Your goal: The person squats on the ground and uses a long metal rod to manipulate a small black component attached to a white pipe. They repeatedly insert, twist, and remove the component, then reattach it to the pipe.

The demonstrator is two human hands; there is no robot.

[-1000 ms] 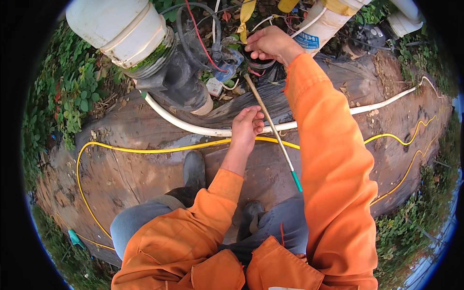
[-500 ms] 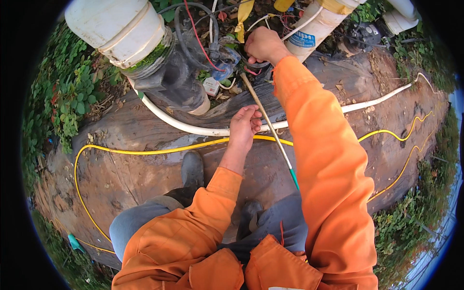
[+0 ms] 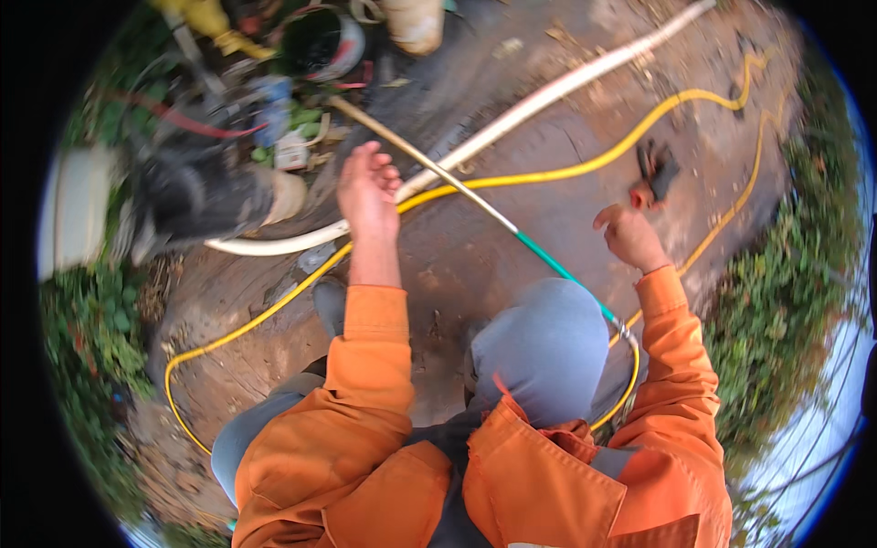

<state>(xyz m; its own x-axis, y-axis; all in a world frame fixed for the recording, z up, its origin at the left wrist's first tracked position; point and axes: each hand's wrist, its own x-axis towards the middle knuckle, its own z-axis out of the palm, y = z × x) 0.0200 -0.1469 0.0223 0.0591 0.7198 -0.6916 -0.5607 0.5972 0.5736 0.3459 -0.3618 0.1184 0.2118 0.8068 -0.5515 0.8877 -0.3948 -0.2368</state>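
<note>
My left hand (image 3: pixel 370 194) is raised with its palm up and its fingers loosely apart. Nothing lies in it. It is beside a thin rod (image 3: pixel 475 199), pale brass at the far end and green nearer me, but I see no grip on it. Over the ground at the right is my right hand (image 3: pixel 632 237), index finger stretched out and the others bent, apparently holding nothing. Just beyond it lies a small dark object (image 3: pixel 658 172) with an orange-red end, too blurred to name. The rod's near end joins a yellow hose (image 3: pixel 585 169) at a metal fitting (image 3: pixel 626 331).
A white pipe (image 3: pixel 548 96) crosses the brown ground sheet (image 3: pixel 438 301). At the far left stand a black pipe fitting (image 3: pixel 206 196), a white container (image 3: pixel 73 215), an open round pipe end (image 3: pixel 352 46), and red and grey wires. Green plants (image 3: pixel 767 301) border the right side.
My right hand has come back from among the far pipes and wires to the ground at the right. The view has turned rightward. My left hand has opened, its palm turned up.
</note>
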